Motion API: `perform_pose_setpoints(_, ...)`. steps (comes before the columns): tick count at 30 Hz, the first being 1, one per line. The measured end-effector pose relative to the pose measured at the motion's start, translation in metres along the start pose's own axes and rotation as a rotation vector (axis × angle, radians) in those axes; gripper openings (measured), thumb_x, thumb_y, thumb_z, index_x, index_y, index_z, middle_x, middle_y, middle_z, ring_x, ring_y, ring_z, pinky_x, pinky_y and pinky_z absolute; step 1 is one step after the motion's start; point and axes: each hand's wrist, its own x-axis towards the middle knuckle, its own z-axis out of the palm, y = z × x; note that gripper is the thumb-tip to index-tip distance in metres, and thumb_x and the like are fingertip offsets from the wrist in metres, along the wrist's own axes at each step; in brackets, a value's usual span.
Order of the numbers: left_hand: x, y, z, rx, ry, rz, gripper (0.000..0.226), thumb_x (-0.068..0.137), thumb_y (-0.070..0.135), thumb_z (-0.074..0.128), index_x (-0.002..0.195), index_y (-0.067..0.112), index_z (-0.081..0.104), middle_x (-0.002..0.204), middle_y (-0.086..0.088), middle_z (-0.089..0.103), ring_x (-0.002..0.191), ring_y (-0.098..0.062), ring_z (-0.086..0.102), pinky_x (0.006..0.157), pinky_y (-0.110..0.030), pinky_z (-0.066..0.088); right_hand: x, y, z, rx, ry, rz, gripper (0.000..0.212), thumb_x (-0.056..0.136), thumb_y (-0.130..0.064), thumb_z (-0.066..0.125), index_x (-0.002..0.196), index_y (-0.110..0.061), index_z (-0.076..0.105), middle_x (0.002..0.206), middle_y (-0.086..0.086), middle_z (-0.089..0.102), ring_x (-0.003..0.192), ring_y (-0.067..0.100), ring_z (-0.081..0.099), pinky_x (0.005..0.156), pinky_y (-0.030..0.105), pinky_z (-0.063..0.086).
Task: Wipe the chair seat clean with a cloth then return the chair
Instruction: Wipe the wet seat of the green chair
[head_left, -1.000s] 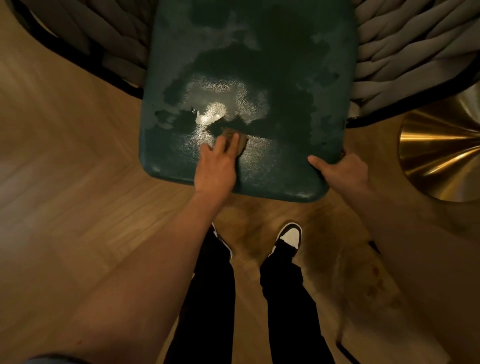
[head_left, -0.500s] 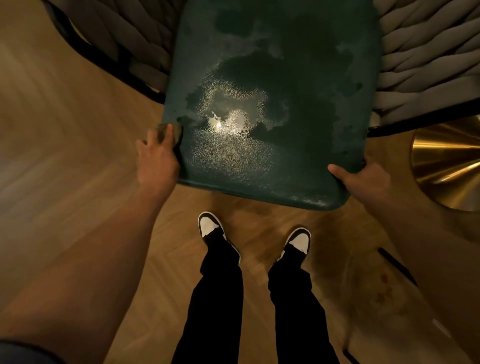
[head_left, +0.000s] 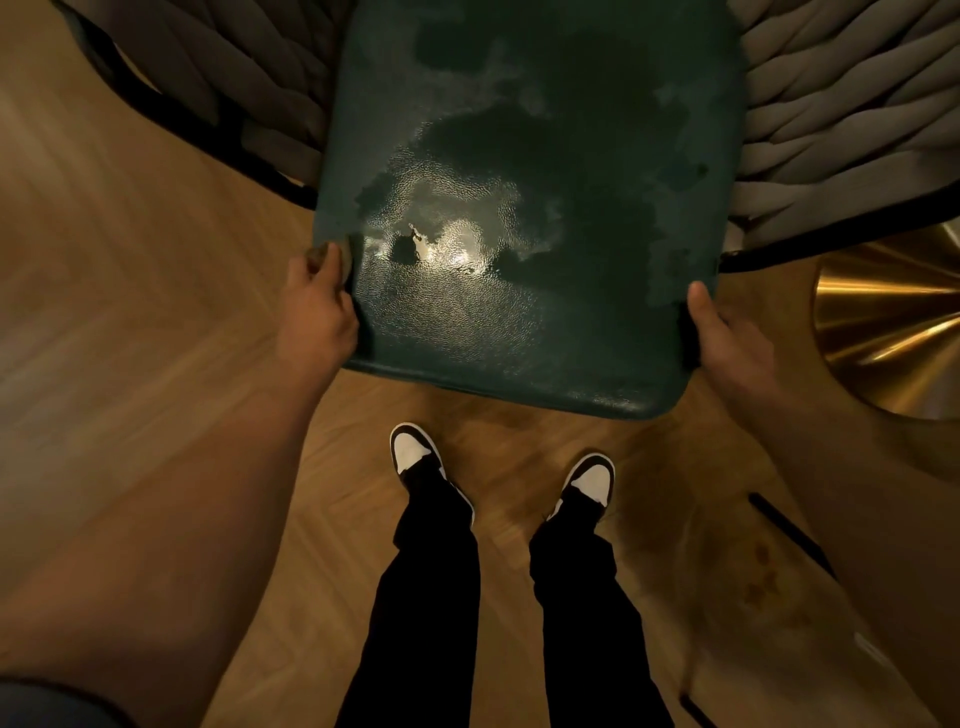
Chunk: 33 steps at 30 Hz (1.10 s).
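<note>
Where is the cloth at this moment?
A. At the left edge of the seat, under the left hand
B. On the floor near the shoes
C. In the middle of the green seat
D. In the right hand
A: the left hand grips the seat edge with the cloth under its fingers.

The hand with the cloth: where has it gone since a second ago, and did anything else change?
The left hand slid off the middle of the chair seat to its left edge, taking the cloth along; it now grips that edge with the cloth pinched against it. The right hand stayed holding the seat's right front corner. The wet patches on the seat look the same, and both feet remain in front of the chair.
</note>
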Motion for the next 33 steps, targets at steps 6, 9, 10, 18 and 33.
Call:
perform_pose_setpoints(6,-0.019,0.067,0.028,0.025,-0.041,0.115,0.056,0.085,0.012,0.042,0.141,0.008,0.047,0.13,-0.022,0.046,0.104,-0.042,0.053,0.092,-0.046,0.047,0.02,0.02,-0.009,0.05,-0.042,0.043,0.129,0.046,-0.113,0.013,0.143,-0.038,0.055,0.147,0.003,0.056,0.134,0.03,0.053,0.115,0.055,0.038)
perform_pose_setpoints(9,-0.032,0.116,0.047,0.035,-0.098,0.147,0.057,0.088,0.012,0.043,0.145,0.01,0.042,0.138,-0.019,0.042,0.108,-0.04,0.05,0.094,-0.049,0.046,0.026,0.024,-0.013,0.084,-0.036,0.108,0.147,0.032,-0.114,0.009,0.144,-0.03,0.055,0.144,0.007,0.058,0.129,0.032,0.057,0.112,0.056,0.041)
perform_pose_setpoints(10,-0.035,0.133,0.054,0.031,-0.122,0.146,0.058,0.089,0.011,0.044,0.147,0.01,0.039,0.14,-0.018,0.041,0.109,-0.039,0.048,0.095,-0.05,0.045,0.025,0.024,-0.014,0.097,-0.037,0.125,0.15,0.03,-0.114,0.009,0.144,-0.028,0.056,0.143,0.007,0.059,0.127,0.031,0.058,0.112,0.055,0.042)
perform_pose_setpoints(18,-0.071,0.244,0.097,0.057,-0.245,0.197,0.06,0.096,0.014,0.043,0.153,0.013,0.024,0.144,-0.012,0.033,0.112,-0.035,0.042,0.095,-0.04,0.04,0.017,0.02,-0.022,0.208,-0.096,0.091,0.12,0.052,-0.11,0.021,0.124,-0.028,0.071,0.122,0.003,0.072,0.11,0.023,0.069,0.099,0.046,0.055)
perform_pose_setpoints(33,-0.089,0.304,0.117,0.216,-0.352,0.481,0.055,0.099,0.025,0.042,0.151,0.018,0.026,0.139,-0.003,0.038,0.107,-0.031,0.044,0.078,-0.034,0.045,0.025,0.026,-0.027,0.176,-0.157,0.059,0.082,0.079,-0.088,0.033,0.099,-0.019,0.072,0.102,0.01,0.071,0.093,0.026,0.069,0.089,0.046,0.057)
